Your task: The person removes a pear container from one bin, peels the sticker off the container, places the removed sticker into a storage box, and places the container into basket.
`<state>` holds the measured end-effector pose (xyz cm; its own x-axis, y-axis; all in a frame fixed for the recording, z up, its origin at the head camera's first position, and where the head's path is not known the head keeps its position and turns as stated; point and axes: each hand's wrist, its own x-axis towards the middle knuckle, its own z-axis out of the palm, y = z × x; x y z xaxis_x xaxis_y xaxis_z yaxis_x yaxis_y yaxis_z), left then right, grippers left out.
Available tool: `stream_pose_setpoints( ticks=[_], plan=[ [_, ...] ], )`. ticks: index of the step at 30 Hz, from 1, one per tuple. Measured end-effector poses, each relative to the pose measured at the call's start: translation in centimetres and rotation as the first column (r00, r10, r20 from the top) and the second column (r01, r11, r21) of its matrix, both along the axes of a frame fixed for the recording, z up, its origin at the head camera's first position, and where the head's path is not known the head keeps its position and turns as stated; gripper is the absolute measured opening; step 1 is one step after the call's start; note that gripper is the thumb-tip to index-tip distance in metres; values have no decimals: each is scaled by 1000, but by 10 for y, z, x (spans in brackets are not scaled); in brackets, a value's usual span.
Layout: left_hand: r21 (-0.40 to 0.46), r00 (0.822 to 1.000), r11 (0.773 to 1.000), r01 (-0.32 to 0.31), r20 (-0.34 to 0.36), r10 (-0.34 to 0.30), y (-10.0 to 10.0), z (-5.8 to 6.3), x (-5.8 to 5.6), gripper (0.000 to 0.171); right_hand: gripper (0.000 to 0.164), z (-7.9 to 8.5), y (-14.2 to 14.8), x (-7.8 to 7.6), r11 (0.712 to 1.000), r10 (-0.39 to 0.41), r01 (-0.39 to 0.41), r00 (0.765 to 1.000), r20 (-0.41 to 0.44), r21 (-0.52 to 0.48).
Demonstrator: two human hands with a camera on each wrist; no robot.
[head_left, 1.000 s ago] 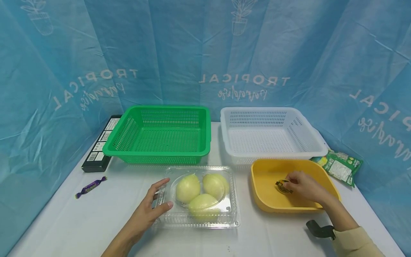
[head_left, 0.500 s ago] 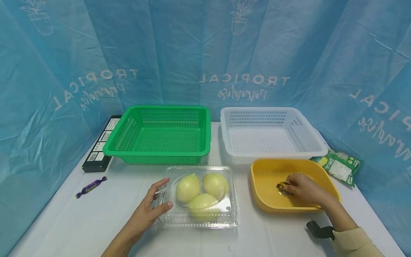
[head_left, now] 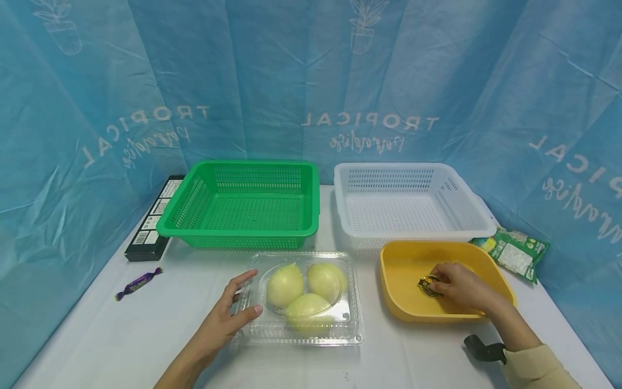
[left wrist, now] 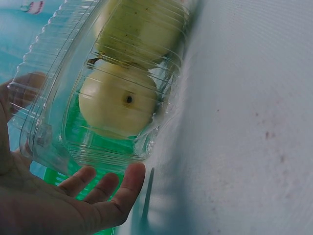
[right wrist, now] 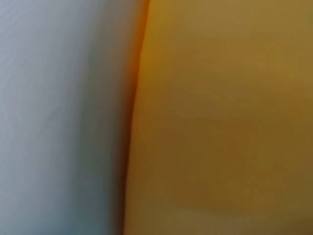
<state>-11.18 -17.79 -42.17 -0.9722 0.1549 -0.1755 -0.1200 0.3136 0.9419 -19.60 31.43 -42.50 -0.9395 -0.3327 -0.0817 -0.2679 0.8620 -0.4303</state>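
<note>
My left hand (head_left: 230,310) lies around the left end of a clear plastic clamshell box (head_left: 357,324), thumb over the lid. In the left wrist view, several fingers (left wrist: 129,188) curl at the box's end, close to the table. Three round, pale yellow-green pears (head_left: 284,285) show through the plastic. Inside a yellow plastic tub (head_left: 449,316), my right hand (head_left: 457,283) pinches a small, shiny, roundish packet (head_left: 426,286) with a black and gold label. Part of this packet is hidden by the fingers. Only the tub's blurred yellow wall (right wrist: 220,122) and whitish table show in the right wrist view.
A green basket (head_left: 238,233) and a white basket (head_left: 418,236) stand behind. A black-and-white box (head_left: 148,237) lies left of the green one. A purple-wrapped candy (head_left: 139,284) lies at the left, a green snack bag (head_left: 517,254) at the right. A blue curtain (head_left: 311,81) surrounds the table.
The small packet has turned slightly in my right hand, which has shifted a little within the tub. My left hand and the pear box have stayed put.
</note>
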Motion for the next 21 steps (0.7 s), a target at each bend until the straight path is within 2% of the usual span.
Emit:
stream_pose_setpoints(
  ticks=[4,11,21],
  plan=[
    [1,1000,1000,-2,1,2,0,-1,1,64,26,0,1,1,1000,-8,8,1000,-3,-16],
    [2,1000,1000,2,1,-2,0,0,1,64,36,3,3,5,998,-66,66,998,-12,-18],
    [4,1000,1000,-3,2,3,1,0,1,65,53,20,8,12,995,-89,87,996,-30,-51]
  ],
)
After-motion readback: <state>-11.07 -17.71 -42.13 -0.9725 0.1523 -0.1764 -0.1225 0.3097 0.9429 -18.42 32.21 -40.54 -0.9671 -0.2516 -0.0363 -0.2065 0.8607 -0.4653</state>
